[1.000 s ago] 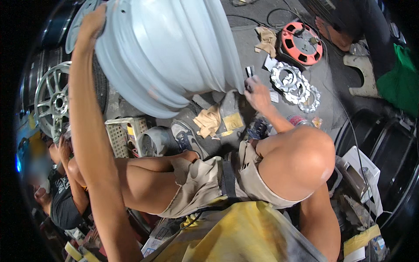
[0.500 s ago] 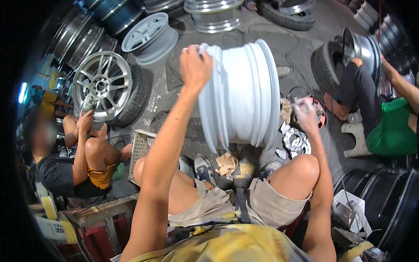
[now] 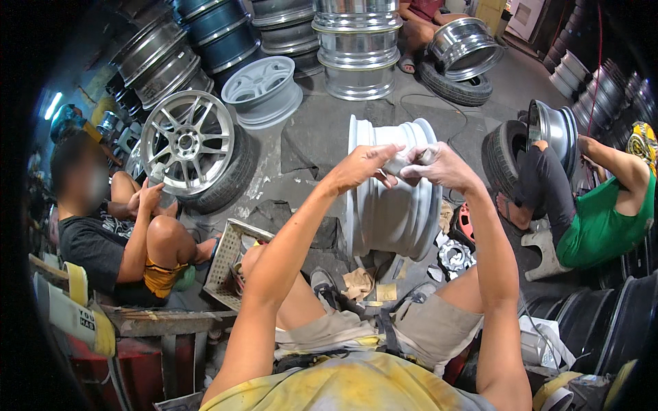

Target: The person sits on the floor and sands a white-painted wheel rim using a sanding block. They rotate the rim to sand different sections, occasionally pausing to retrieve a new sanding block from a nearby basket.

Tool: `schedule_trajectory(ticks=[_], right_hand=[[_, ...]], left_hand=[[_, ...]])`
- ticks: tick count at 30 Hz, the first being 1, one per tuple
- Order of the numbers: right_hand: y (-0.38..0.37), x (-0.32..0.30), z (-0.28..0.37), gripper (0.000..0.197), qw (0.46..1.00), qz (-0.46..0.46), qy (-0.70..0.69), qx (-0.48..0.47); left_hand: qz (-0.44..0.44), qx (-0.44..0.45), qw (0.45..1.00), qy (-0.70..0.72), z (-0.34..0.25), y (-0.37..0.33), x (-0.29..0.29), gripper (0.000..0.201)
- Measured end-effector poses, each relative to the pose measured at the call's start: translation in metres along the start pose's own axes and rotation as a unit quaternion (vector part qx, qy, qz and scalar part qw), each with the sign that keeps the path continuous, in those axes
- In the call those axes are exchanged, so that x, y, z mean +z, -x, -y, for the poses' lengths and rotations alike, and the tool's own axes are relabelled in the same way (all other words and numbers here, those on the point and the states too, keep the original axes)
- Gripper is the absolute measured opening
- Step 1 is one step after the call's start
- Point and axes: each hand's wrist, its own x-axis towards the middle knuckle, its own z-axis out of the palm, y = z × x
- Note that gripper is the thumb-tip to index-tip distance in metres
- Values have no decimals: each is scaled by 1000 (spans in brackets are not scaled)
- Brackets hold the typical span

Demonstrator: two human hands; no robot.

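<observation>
Head view: pale grey-white metal wheel rim [image 3: 392,222] stands on the dark grey floor [image 3: 322,123] just beyond the feet, flanges facing left and right. Left hand [image 3: 367,168] and right hand [image 3: 445,168] meet above it, fingers on both bent around a small pale grey piece [image 3: 396,164]; can't tell which hand grips it, nor whether either touches the rim. Right of rim: silver scalloped metal rings [image 3: 456,255], orange-red round reel [image 3: 466,222]. Near side: tan crumpled sheet [image 3: 358,283]. Left: cream perforated plastic basket [image 3: 223,264].
</observation>
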Motion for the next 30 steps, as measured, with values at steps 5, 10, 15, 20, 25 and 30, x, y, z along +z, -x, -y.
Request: schedule_trajectory(ticks=[5,10,15,20,25,30], right_hand=[[-16,0,-34,35,964,-220,122,-90],[-46,9,-102,61,882,-429,141,134],[-67,12,-126,54,898,-397,75,176],[-82,14,-127,50,894,-406,98,164],[-68,16,-132,47,884,-429,115,144],[-69,26,-116,44,902,-395,71,156]], left_hand=[[-79,41,980,-178,14,-11,-2,41],[-318,260,818,-403,27,-16,-13,31],[-275,280,752,-530,53,-34,9,31],[-302,240,676,-628,90,-42,33,36],[-310,271,613,-675,94,-42,48,35],[-228,39,730,-643,57,-98,4,40]])
